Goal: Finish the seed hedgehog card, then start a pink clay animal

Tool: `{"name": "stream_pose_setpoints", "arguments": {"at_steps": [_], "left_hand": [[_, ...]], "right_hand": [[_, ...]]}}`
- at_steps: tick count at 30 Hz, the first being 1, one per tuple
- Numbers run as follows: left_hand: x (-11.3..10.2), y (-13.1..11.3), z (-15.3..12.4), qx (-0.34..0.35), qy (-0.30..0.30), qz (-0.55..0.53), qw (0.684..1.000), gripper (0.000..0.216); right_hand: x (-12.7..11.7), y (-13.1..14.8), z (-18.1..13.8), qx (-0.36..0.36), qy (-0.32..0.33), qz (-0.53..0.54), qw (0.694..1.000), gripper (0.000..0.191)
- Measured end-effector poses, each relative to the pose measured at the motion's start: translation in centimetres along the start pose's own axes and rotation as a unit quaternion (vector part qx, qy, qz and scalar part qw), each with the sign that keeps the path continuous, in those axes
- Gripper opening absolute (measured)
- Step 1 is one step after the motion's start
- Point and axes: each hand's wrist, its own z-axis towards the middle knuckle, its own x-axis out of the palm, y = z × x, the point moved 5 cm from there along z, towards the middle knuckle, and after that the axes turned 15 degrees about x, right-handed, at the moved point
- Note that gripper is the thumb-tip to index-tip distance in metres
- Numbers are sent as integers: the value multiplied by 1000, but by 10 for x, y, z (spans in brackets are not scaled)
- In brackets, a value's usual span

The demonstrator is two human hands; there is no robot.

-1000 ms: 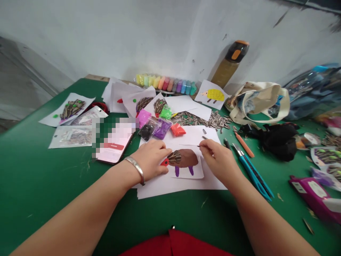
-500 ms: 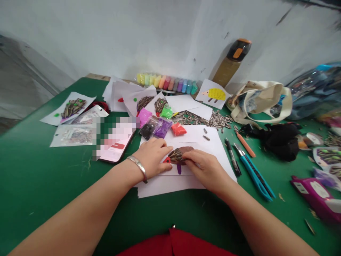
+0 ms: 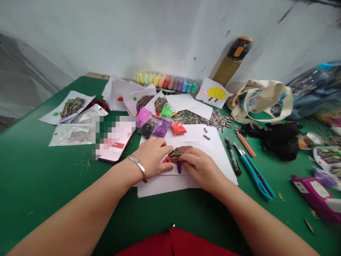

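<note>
A hedgehog-like picture lies on white paper (image 3: 215,163), with a red head (image 3: 167,159), a brown clay body (image 3: 186,148) and a purple leg (image 3: 179,168). Striped sunflower seeds (image 3: 175,155) overlap on the body behind the head. My left hand (image 3: 150,156) rests flat on the paper at the head side, thumb and fingers apart, holding nothing. Thumb and fingers of my right hand (image 3: 199,163) are pinched together at the rear edge of the seeds, touching the body. Whatever sits between those fingertips is hidden.
Clay packets (image 3: 162,127) and loose sunflower seeds (image 3: 218,119) lie beyond the paper. A phone (image 3: 114,144) is at left. To the right are a pen (image 3: 232,156), a blue utility knife (image 3: 254,172) and an orange tool (image 3: 245,144). A bottle (image 3: 229,64) leans against the wall.
My right hand has shifted slightly left along the body, its fingertips now closer to the seeds. My left hand stays in place.
</note>
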Motion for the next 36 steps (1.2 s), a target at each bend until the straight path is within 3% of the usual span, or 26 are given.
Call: {"name": "stream_pose_setpoints", "arguments": {"at_steps": [18, 23, 29, 36], "left_hand": [[2, -1, 1, -7, -19, 13, 1000, 35], [1, -1, 1, -13, -13, 11, 1000, 34], [0, -1, 0, -9, -9, 1, 1000, 37], [0, -1, 1, -6, -21, 2, 1000, 38]], "right_hand": [[11, 2, 5, -39, -17, -44, 998, 24], [6, 0, 2, -29, -20, -28, 999, 23], [-11, -10, 1, 34, -31, -51, 998, 12], [0, -11, 3, 21, -10, -81, 996, 18]]}}
